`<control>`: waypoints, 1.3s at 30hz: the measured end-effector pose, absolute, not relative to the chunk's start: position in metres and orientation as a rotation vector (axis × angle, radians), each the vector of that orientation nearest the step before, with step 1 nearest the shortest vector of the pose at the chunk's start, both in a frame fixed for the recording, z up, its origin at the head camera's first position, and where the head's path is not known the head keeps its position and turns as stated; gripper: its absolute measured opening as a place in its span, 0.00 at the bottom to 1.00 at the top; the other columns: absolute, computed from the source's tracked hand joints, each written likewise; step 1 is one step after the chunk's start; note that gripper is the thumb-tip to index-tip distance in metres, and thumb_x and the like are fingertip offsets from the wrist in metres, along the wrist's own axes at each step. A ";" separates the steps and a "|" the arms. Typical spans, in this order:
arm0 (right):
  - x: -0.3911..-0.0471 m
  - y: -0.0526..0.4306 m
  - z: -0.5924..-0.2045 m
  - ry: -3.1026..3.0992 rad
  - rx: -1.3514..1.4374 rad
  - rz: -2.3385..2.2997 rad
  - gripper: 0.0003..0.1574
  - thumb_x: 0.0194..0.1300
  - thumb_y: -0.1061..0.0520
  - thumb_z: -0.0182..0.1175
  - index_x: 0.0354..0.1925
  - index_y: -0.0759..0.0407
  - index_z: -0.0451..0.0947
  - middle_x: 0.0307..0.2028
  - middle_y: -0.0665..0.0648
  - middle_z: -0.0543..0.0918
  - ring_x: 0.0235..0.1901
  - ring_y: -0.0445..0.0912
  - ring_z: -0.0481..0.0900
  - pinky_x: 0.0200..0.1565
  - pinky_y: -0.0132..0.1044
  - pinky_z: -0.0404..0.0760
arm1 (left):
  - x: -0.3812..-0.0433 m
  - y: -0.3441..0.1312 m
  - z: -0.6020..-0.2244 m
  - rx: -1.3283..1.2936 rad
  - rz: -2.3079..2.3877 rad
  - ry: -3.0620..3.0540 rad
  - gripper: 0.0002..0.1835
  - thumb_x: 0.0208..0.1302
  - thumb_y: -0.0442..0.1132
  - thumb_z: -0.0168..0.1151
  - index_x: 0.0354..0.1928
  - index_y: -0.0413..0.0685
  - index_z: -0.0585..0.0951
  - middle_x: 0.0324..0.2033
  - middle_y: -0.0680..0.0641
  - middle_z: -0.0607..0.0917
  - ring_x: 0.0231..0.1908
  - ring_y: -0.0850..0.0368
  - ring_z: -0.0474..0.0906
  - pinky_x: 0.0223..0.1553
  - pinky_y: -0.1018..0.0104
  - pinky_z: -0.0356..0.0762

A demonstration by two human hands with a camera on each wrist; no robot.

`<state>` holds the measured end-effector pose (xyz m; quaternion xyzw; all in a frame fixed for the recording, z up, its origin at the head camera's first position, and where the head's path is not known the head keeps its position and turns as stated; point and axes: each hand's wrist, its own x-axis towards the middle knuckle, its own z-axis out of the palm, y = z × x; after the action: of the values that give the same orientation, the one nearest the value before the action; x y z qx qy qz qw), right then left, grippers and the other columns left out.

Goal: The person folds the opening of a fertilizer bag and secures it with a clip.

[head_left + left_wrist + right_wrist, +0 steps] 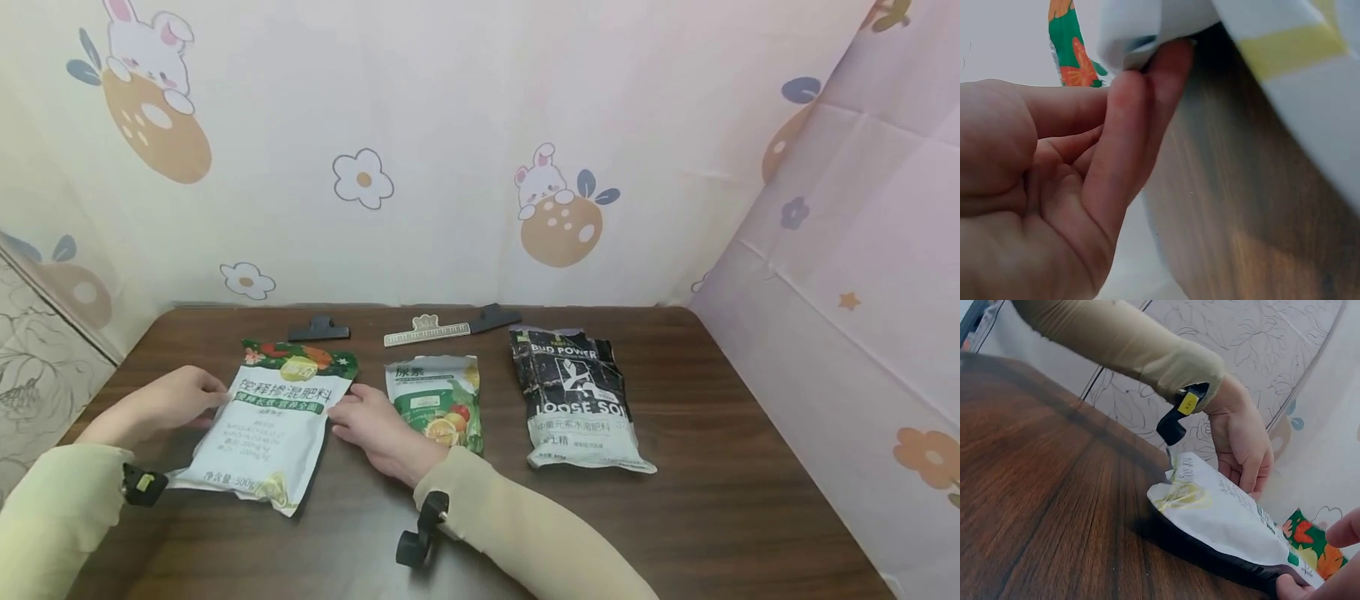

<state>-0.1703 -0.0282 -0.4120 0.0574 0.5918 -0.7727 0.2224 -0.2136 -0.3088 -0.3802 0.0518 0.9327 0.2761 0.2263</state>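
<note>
A white fertilizer bag with a green, flower-printed top lies at the left of the table, its near end slightly raised in the right wrist view. My left hand grips its left edge; in the left wrist view the thumb and fingers meet at the white edge. At the opposite edge, my right hand pinches the bag near its upper part; only its fingertips show in the right wrist view. A smaller green-and-white bag with a fruit print lies just beyond the right hand.
A black-and-white soil bag lies further right. Along the back edge are a black bag clip, a cream clip with ruler marks and another black clip. A patterned curtain hangs behind the brown table.
</note>
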 end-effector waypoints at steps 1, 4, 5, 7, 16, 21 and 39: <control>-0.171 -0.028 -0.413 1.618 0.174 -2.152 0.45 0.61 0.70 0.58 0.72 0.76 0.52 0.59 0.68 0.74 0.57 0.53 0.76 0.58 0.45 0.76 | -0.214 -0.310 -0.380 0.145 0.782 2.563 0.15 0.73 0.31 0.51 0.48 0.22 0.78 0.33 0.45 0.82 0.32 0.54 0.77 0.31 0.62 0.78; -0.172 -0.028 -0.414 1.548 0.165 -2.210 0.41 0.58 0.72 0.56 0.69 0.78 0.57 0.57 0.68 0.76 0.55 0.51 0.77 0.58 0.42 0.75 | -0.213 -0.315 -0.381 0.135 0.867 2.525 0.14 0.74 0.31 0.50 0.48 0.23 0.78 0.35 0.45 0.83 0.35 0.54 0.79 0.35 0.61 0.81; -0.172 -0.028 -0.415 1.527 0.156 -2.222 0.38 0.58 0.73 0.56 0.67 0.78 0.61 0.56 0.67 0.78 0.54 0.50 0.77 0.59 0.41 0.75 | -0.213 -0.316 -0.380 0.132 0.891 2.512 0.14 0.75 0.32 0.50 0.48 0.23 0.78 0.35 0.45 0.83 0.36 0.53 0.80 0.36 0.61 0.81; -0.172 -0.028 -0.415 1.499 0.128 -2.239 0.34 0.57 0.75 0.55 0.64 0.77 0.67 0.53 0.65 0.80 0.53 0.48 0.78 0.59 0.40 0.74 | -0.212 -0.318 -0.380 0.127 0.937 2.484 0.14 0.75 0.32 0.49 0.49 0.23 0.77 0.37 0.44 0.83 0.38 0.52 0.81 0.39 0.59 0.82; -0.166 -0.032 -0.407 1.594 0.141 -2.178 0.31 0.62 0.71 0.60 0.63 0.66 0.70 0.41 0.59 0.84 0.45 0.48 0.83 0.50 0.44 0.81 | -0.205 -0.325 -0.379 0.165 1.040 2.420 0.16 0.77 0.33 0.47 0.53 0.23 0.74 0.44 0.41 0.83 0.47 0.47 0.81 0.45 0.58 0.82; -0.164 -0.037 -0.408 1.684 0.140 -2.142 0.19 0.65 0.67 0.64 0.55 0.65 0.77 0.39 0.58 0.87 0.41 0.48 0.86 0.44 0.41 0.84 | -0.200 -0.326 -0.380 0.203 1.093 2.417 0.18 0.78 0.36 0.47 0.54 0.23 0.73 0.45 0.41 0.84 0.47 0.48 0.81 0.46 0.60 0.82; -0.166 -0.038 -0.390 1.820 0.072 -2.123 0.08 0.65 0.70 0.60 0.42 0.65 0.83 0.33 0.58 0.88 0.34 0.48 0.87 0.37 0.37 0.85 | -0.197 -0.327 -0.373 0.250 1.162 2.459 0.18 0.80 0.37 0.45 0.55 0.25 0.73 0.45 0.40 0.84 0.43 0.53 0.82 0.45 0.59 0.82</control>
<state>-0.1656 -0.0377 -0.3905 0.0255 0.6410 -0.7478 0.1714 -0.1965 -0.3272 -0.3733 0.0897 0.8815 0.4164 0.2037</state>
